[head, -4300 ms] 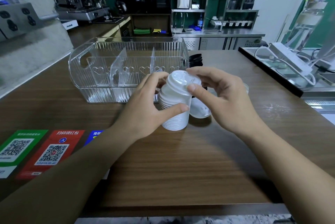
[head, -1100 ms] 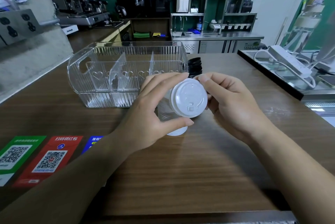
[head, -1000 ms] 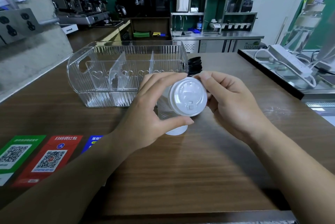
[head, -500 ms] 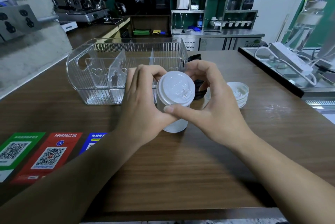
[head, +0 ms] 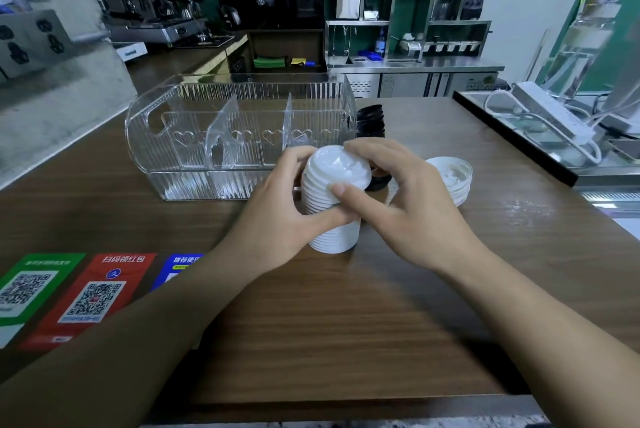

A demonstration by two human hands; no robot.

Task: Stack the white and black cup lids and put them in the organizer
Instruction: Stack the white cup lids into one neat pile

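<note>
- Two hands close round one tall stack of white lids [head: 330,216] standing on the wooden counter [head: 346,323], just in front of the clear organizer [head: 194,137].
- The left hand [head: 277,220] wraps the stack's side, thumb across the front; the right hand [head: 398,206] grips the top white lid [head: 337,166], thumb at its front rim and fingers over the back.
- The step in hand looks like seating that top lid, which sits slightly tilted. To do it well, the person should level it first, then press evenly round the rim rather than at one edge, while the left hand keeps the column straight.
- A smaller pile of white lids [head: 450,175] waits just right of the hands; black lids [head: 370,119] stand behind, beside the organizer's right end.
- All three organizer compartments appear empty, so the placing is not yet begun.
- A tall stack may lean when lifted; gripping it low and high together should keep it whole.
</note>
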